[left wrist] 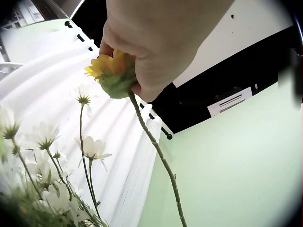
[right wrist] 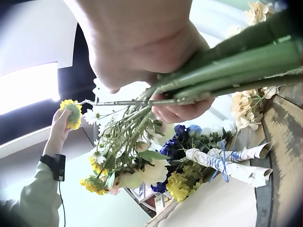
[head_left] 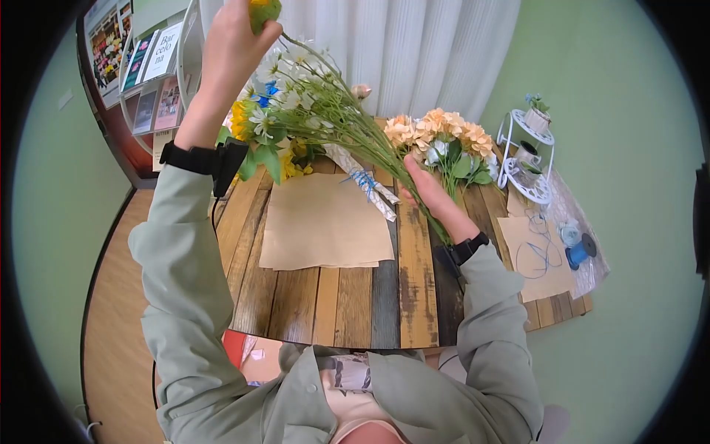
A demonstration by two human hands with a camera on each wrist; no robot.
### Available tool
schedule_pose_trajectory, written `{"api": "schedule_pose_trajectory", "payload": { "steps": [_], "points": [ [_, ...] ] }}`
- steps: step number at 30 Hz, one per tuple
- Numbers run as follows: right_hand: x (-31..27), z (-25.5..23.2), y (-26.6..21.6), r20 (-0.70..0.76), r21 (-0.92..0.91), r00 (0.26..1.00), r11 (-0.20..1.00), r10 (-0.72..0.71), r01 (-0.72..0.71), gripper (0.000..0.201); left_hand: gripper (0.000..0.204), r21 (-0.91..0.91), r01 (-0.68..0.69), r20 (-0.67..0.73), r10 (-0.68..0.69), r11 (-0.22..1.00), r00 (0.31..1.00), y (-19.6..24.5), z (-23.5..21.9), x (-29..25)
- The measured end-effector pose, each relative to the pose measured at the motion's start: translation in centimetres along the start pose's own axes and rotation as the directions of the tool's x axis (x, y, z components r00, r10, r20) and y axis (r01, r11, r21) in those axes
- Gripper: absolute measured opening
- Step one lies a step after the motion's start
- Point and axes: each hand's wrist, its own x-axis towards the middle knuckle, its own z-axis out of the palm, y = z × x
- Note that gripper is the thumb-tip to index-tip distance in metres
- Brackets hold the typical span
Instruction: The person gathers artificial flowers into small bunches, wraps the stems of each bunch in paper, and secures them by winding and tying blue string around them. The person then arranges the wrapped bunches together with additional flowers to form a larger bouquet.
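My left hand (head_left: 235, 48) is raised at the top of the head view, its fingers pinching a yellow flower (head_left: 265, 11) just at the head. In the left wrist view the hand (left wrist: 154, 47) holds that yellow flower (left wrist: 113, 73), its green stem (left wrist: 161, 156) running down. My right hand (head_left: 433, 194) grips a bundle of green stems (head_left: 370, 140) topped with white daisies (head_left: 296, 78); the right wrist view shows its fingers (right wrist: 182, 109) curled round the thick stems (right wrist: 227, 66). The yellow flower's stem runs down into this bundle.
Brown paper sheets (head_left: 325, 226) lie on the wooden table (head_left: 355, 303), with a white wrapped bouquet (head_left: 370, 185) behind them. Peach flowers (head_left: 444, 129), a white rack (head_left: 526, 159) and a blue ribbon spool (head_left: 580, 251) stand or lie at the right.
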Motion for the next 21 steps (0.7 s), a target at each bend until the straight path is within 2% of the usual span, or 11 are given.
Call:
{"api": "schedule_pose_trajectory", "payload": {
  "steps": [1, 3, 7, 8, 9, 12, 13, 14, 16, 20, 21],
  "points": [
    [0.2, 0.0, 0.3, 0.003, 0.0, 1.0, 1.0, 0.004, -0.004, 0.055, 0.04, 0.002, 0.003, 0.003, -0.003, 1.0, 1.0, -0.2, 0.3, -0.1],
    [0.7, 0.2, 0.9, 0.132, -0.093, 0.991, 0.995, -0.023, 0.036, 0.054, 0.039, 0.082, 0.103, 0.031, -0.106, 0.991, 0.994, -0.1, 0.7, -0.3],
    [-0.1, 0.9, 0.8, 0.14, -0.26, 0.984, 0.955, -0.106, 0.14, 0.051, 0.037, 0.143, 0.123, 0.042, -0.13, 0.982, 0.991, 0.1, 1.6, -0.9],
    [-0.2, 0.8, 0.3, 0.205, -0.037, 0.979, 0.999, -0.019, 0.027, 0.049, 0.037, 0.187, 0.135, 0.043, -0.146, 0.973, 0.988, -0.1, 1.8, -1.0],
    [-0.3, 0.7, 0.2, 0.287, 0.178, 0.957, 0.978, 0.051, -0.105, 0.047, 0.037, 0.23, 0.149, 0.044, -0.163, 0.962, 0.986, -0.3, 2.0, -1.3],
    [-0.2, 1.1, 0.4, 0.321, 0.185, 0.947, 0.982, -0.034, -0.027, 0.047, 0.038, 0.292, 0.136, 0.07, -0.163, 0.947, 0.984, -1.3, 2.7, -2.0],
    [0.2, 1.3, 0.6, 0.281, 0.095, 0.959, 0.995, -0.025, -0.002, 0.046, 0.04, 0.284, 0.126, 0.068, -0.151, 0.951, 0.986, -1.7, 2.9, -2.3],
    [0.2, 1.4, 0.7, 0.278, 0.096, 0.96, 0.995, -0.021, -0.006, 0.046, 0.04, 0.281, 0.126, 0.072, -0.152, 0.951, 0.986, -1.8, 3.2, -2.6],
    [0.3, 1.5, 1.0, 0.244, -0.218, 0.967, 0.968, -0.071, 0.126, 0.046, 0.042, 0.16, 0.153, 0.085, -0.168, 0.975, 0.982, -2.1, 3.7, -3.0],
    [-0.5, 2.7, -0.2, 0.202, -0.305, 0.973, 0.937, -0.112, 0.171, 0.057, 0.045, 0.154, 0.188, 0.094, -0.204, 0.97, 0.974, -0.4, 3.1, -2.3],
    [-0.3, 2.9, 0.2, 0.199, -0.349, 0.944, 0.881, -0.264, 0.32, 0.055, 0.046, 0.126, 0.199, 0.091, -0.211, 0.972, 0.973, -0.6, 3.0, -1.9]
  ]
}}
